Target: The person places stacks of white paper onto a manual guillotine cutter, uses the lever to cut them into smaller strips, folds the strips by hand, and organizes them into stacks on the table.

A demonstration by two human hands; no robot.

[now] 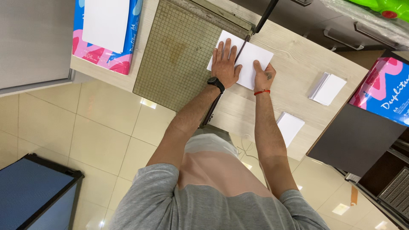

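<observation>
While the left hand (224, 64) is pressing flat, fingers spread, on the white paper (251, 59) lying across the paper cutter (179, 55) edge, the right hand (264, 76) is pinning its near corner with extended fingers

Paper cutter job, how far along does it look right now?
Done: two stacks of small white sheets, one and another, lie on the table. In hand: the left hand presses a white sheet on the paper cutter and the right hand steadies its overhang, blade arm raised. Left: this cut; an opened paper ream lies nearby.
</observation>
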